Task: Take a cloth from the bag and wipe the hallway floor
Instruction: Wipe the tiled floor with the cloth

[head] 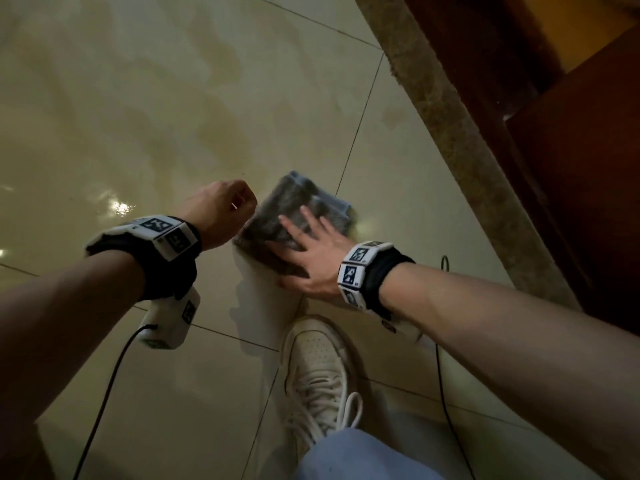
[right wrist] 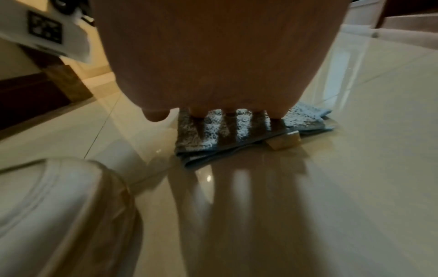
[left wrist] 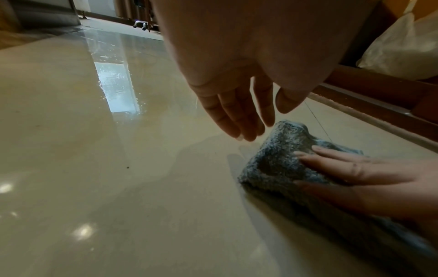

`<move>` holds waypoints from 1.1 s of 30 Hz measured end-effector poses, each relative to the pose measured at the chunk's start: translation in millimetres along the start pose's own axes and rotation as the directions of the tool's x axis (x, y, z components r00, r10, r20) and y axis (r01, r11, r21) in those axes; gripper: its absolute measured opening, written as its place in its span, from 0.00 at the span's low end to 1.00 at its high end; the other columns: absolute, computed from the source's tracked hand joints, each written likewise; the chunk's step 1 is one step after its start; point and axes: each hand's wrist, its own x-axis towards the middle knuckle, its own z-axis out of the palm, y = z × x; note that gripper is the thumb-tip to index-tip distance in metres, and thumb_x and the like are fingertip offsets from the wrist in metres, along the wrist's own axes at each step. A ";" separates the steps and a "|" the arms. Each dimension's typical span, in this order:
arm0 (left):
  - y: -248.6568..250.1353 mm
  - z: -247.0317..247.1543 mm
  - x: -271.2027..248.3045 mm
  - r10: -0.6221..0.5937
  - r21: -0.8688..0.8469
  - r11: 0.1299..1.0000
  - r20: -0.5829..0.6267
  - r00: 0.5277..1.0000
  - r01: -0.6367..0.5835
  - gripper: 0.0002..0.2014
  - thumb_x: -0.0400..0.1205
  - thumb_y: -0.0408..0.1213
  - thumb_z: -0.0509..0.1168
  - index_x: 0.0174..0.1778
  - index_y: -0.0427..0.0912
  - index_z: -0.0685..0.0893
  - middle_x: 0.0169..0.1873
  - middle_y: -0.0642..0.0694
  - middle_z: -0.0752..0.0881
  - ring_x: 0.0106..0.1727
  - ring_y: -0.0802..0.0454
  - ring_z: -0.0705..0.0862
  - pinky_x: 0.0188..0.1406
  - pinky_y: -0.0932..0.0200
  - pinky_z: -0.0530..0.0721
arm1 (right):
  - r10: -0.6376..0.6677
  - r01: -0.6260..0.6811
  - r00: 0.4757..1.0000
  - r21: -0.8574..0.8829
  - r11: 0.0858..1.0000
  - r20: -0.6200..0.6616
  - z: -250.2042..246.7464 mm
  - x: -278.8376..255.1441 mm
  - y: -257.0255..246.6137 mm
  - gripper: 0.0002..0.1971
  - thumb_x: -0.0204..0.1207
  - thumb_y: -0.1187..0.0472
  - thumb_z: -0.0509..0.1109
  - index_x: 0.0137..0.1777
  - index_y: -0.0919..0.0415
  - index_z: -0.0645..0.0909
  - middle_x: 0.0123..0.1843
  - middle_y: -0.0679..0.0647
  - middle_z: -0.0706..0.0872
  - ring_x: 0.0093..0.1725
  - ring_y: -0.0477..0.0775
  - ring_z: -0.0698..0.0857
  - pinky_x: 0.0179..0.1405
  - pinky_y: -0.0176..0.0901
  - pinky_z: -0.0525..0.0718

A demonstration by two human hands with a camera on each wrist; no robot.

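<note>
Glossy beige tile floor, damp streaks; stone threshold beside dark wood. Right hand flat, pressing folded cloth. Left hand hovers, grip relaxed, holding nothing.

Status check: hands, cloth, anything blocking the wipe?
Right hand flat, pressing the cloth. Left hand open, hovering beside it. Cloth folded on the tile floor. White shoe close behind; small tan block at cloth's edge.
</note>
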 end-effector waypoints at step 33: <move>-63.3 -38.2 -48.4 -0.103 0.051 0.993 -0.059 0.993 0.106 0.10 0.84 0.43 0.60 0.55 0.49 0.85 0.45 0.53 0.83 0.44 0.51 0.79 0.43 0.58 0.74 | -0.038 0.038 0.999 -0.083 0.996 -0.003 -29.9 31.7 -30.2 0.32 0.85 0.35 0.44 0.86 0.38 0.41 0.88 0.53 0.36 0.85 0.65 0.35 0.81 0.57 0.31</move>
